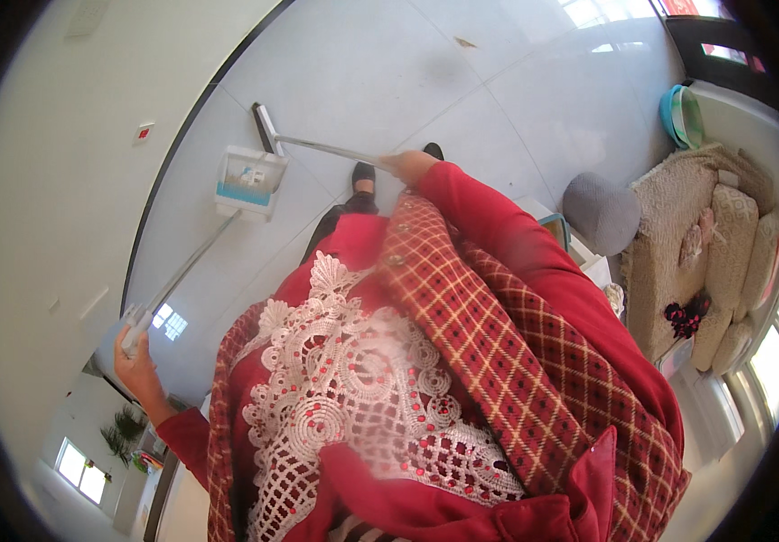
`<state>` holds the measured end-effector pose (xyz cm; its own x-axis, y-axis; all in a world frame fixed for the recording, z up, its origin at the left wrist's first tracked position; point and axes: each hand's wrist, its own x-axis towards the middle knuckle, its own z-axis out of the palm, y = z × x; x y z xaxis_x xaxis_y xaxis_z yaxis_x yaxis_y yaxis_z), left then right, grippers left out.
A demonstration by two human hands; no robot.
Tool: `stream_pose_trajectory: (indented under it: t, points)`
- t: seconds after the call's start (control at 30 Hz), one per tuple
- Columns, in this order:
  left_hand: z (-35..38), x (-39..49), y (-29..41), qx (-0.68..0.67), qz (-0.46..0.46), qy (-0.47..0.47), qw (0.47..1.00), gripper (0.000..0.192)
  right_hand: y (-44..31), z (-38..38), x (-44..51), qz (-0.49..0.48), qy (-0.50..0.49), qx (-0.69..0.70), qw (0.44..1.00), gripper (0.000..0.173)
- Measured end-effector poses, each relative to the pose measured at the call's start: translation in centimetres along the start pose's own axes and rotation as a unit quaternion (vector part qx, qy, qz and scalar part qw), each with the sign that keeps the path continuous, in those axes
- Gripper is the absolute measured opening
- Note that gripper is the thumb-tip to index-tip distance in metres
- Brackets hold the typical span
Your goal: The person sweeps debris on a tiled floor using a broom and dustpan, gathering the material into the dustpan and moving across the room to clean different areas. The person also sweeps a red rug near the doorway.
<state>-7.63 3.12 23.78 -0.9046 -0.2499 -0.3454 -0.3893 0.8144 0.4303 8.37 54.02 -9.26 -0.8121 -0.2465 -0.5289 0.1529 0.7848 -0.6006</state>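
My left hand [137,369] grips the grey plastic handle top [136,330] of a long-handled dustpan. Its metal pole [193,261] runs down to the white and translucent pan [246,183], which rests on the floor and has a blue section. My right hand [411,167] is closed around the metal pole [332,147] of a broom. The broom head [268,129], white with dark bristles, lies across the floor right at the far edge of the pan; whether the two touch I cannot tell.
Pale tiles [423,81] cover the floor, with a brown scrap [465,43] farther off. A wall with dark skirting [179,139] runs along the left. To the right are a grey pouf [601,213], a beige covered sofa [674,251] and stacked basins [682,116]. My dark shoes [363,172] stand near the broom.
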Motion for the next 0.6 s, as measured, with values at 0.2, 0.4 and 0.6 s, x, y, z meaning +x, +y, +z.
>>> stream_pose_trajectory:
  t: [0.2,0.4,0.6]
  points:
    - [-3.1,-1.0,-2.0,0.071,-0.052,0.046,0.995,0.034,-0.7,-2.4,-5.7,0.25,-0.116,0.194,0.941,0.039]
    - [-4.8,-0.9,-2.5,0.121,-0.069,0.088,0.986,0.034,4.9,-5.6,-9.4,0.243,-0.143,0.208,0.937,0.043]
    - [-1.5,2.3,0.1,0.121,0.055,0.059,0.989,0.031,9.8,-9.4,-15.5,0.297,-0.095,0.119,0.943,0.044]
